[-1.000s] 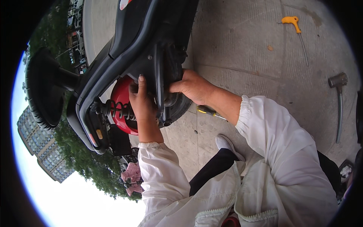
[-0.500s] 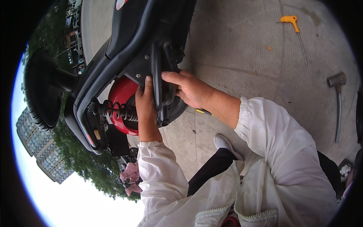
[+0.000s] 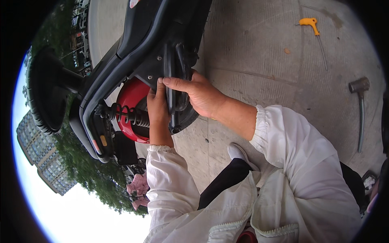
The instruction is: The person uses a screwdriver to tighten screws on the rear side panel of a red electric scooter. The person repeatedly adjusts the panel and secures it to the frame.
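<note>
A black scooter [image 3: 135, 52] fills the upper left, with a red fender [image 3: 129, 97] and a coil-spring shock absorber [image 3: 129, 115] at its wheel. On its side is a long black part [image 3: 170, 89], beside a panel with two bolts. My left hand [image 3: 159, 106] grips this part from the left, its thumb upward and its other fingers hidden behind. From the right, my right hand [image 3: 202, 94] closes round the same part, its thumb laid across the front to the left thumb's tip. The right fingertips are out of sight behind it.
On the concrete pavement [image 3: 251, 52] lie a yellow-handled hex driver [image 3: 309, 22] and, farther right, a hammer [image 3: 359, 86] with a grey handle. My shoe [image 3: 240, 154] stands below my right forearm. Trees, a tall building and a pink-covered vehicle [image 3: 139, 185] appear at left.
My right thumb has slid left across the black part and now meets my left thumb. The yellow-and-black tool below my right wrist has become almost wholly hidden.
</note>
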{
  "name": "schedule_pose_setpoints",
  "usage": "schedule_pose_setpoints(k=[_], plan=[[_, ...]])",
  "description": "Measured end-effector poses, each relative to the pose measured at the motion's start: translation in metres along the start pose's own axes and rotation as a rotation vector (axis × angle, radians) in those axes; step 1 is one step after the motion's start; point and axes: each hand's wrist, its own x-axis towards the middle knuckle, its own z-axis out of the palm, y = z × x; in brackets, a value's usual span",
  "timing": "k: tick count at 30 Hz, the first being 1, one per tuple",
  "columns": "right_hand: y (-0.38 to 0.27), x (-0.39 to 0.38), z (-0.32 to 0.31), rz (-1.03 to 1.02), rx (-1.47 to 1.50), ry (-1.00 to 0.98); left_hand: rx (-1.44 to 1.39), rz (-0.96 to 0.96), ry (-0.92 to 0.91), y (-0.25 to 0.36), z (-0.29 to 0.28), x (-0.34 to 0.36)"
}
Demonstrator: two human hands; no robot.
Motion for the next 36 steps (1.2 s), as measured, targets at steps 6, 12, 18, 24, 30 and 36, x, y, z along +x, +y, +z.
schedule_pose_setpoints(k=[6, 12, 18, 24, 30, 36], plan=[[-0.003, 0.002, -0.010, 0.160, 0.142, 0.011, 0.092, -0.092, -0.057, 0.022, 0.000, -0.004], [-0.003, 0.003, -0.016, 0.151, 0.115, -0.017, 0.052, -0.033, -0.025, 0.010, 0.007, -0.002], [-0.001, -0.005, -0.042, 0.178, 0.046, -0.142, -0.177, -0.118, -0.125, 0.006, -0.007, 0.006], [0.003, -0.019, -0.053, 0.202, -0.309, -0.172, -0.197, -0.118, -0.159, 0.003, -0.022, 0.007], [0.009, -0.023, -0.059, 0.120, -0.276, -0.231, -0.096, -0.019, -0.266, -0.010, -0.042, 0.015], [0.002, -0.025, -0.056, 0.186, -0.341, -0.231, 0.185, 0.132, -0.201, -0.017, -0.050, 0.017]])
